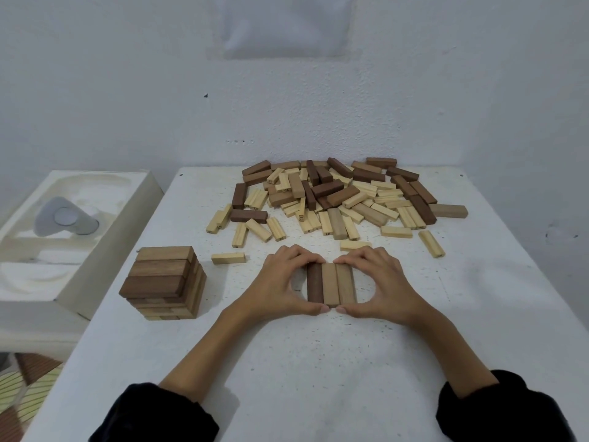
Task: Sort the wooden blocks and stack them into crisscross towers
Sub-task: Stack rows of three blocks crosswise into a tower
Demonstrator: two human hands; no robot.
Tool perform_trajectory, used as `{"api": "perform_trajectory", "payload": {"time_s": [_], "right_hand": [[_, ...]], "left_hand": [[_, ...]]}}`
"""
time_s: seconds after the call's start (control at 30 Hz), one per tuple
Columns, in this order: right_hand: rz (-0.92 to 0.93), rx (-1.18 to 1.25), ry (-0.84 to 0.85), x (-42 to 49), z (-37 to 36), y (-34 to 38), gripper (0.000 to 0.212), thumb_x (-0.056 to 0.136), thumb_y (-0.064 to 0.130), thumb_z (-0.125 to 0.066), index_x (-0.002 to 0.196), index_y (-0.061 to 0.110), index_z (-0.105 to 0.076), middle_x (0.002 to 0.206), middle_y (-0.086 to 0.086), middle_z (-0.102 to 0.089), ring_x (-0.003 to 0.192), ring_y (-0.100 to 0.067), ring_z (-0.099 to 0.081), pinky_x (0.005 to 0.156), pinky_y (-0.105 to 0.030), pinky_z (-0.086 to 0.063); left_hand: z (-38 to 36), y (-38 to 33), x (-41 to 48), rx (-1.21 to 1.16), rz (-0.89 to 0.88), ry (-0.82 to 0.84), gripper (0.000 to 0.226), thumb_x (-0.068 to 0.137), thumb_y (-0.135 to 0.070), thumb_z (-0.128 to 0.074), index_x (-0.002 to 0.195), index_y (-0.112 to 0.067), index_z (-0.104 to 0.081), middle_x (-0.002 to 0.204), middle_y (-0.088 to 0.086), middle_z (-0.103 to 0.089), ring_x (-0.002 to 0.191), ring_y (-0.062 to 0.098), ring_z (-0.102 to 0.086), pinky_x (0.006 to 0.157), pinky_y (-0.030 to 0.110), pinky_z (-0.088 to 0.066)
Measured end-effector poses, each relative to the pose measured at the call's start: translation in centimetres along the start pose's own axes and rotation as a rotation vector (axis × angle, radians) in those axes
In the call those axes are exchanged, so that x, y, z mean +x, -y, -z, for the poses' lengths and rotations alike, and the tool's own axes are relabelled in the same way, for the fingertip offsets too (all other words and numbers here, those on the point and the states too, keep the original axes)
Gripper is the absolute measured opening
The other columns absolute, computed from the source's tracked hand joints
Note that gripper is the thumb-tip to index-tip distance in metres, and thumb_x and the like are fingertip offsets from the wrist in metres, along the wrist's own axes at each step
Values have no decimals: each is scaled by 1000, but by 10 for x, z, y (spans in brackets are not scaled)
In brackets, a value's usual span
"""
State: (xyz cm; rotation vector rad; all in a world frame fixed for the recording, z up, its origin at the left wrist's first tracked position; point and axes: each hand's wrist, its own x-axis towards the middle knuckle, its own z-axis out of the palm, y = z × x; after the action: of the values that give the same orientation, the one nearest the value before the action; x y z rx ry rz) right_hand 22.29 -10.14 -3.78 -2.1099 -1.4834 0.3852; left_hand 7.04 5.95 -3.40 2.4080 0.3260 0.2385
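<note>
A white table (318, 362) stands against a white wall (127, 90). A person sits at it, with both arms reaching out over the top. The sleeves (153, 413) are black.

In the middle of the table lies a row of three blocks (330, 284). The blocks lie flat, side by side, and they touch each other. The left block (315, 283) is dark brown. The middle block (330, 287) is a lighter brown. The right block (345, 282) is tan.

The left hand (280, 282) and the right hand (382, 282) curl round this row, one on each side. The fingers of both hands press on the far ends of the blocks. The thumbs press on the near ends, and the two thumb tips almost meet. So both hands squeeze the row between fingers and thumbs.

To the left, well apart from the hands, stands a tower (162, 282) of blocks. Its layers cross each other, with three brown blocks on top.

Behind the hands, near the wall, is a big messy pile of blocks (334, 196). Some are dark, some are light. One light block (228, 258) lies alone between the tower and the left hand.

Beside the table on the left sits a white box (127, 224) with a grey thing (63, 218) in it.
</note>
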Motion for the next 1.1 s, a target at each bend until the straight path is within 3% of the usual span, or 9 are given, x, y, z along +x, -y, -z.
{"api": "perform_trajectory", "payload": {"time_s": [0.2,0.3,0.5,0.6,0.8,1.1], "right_hand": [[10,71,-46,-3,10,9,78,53,72,-59,124,40,-48,114,31,-36,110,1,-31,94,-30,-25],[34,90,-77,-4,18,18,75,54,70,-61,122,43,-47,116,28,-39,111,0,-33,96,-32,-28],[127,114,-147,-2,39,45,73,56,70,-63,122,41,-50,115,18,-46,115,-1,-34,97,-26,-28],[186,68,-184,5,47,64,71,56,71,-63,120,42,-49,111,19,-47,108,-4,-37,93,-31,-31],[267,64,-213,27,46,112,71,54,72,-59,118,41,-50,112,17,-47,106,-6,-38,91,-30,-30],[296,77,-185,70,1,178,78,51,74,-54,118,32,-57,107,13,-48,105,-5,-35,92,-32,-31]], "left_hand": [[10,-10,0,-64,-13,0,71,55,-61,-73,119,-36,-55,111,-21,-48,110,-1,-41,93,18,-36],[21,-19,-1,-61,-51,1,71,54,-64,-69,118,-37,-53,112,-19,-48,110,-4,-41,91,9,-31],[58,-36,-11,-14,-116,-18,70,58,-63,-69,121,-35,-52,115,-19,-46,111,-6,-39,88,3,-29],[80,-43,-21,11,-139,-55,70,59,-62,-69,121,-33,-53,116,-20,-46,111,-5,-40,87,1,-27],[126,-41,-45,103,-155,-141,70,59,-60,-70,120,-28,-57,112,-13,-50,107,-2,-45,86,6,-34],[183,0,-92,48,-11,-137,65,58,-55,-72,117,-32,-58,113,-12,-54,113,14,-51,95,26,-43]]}}
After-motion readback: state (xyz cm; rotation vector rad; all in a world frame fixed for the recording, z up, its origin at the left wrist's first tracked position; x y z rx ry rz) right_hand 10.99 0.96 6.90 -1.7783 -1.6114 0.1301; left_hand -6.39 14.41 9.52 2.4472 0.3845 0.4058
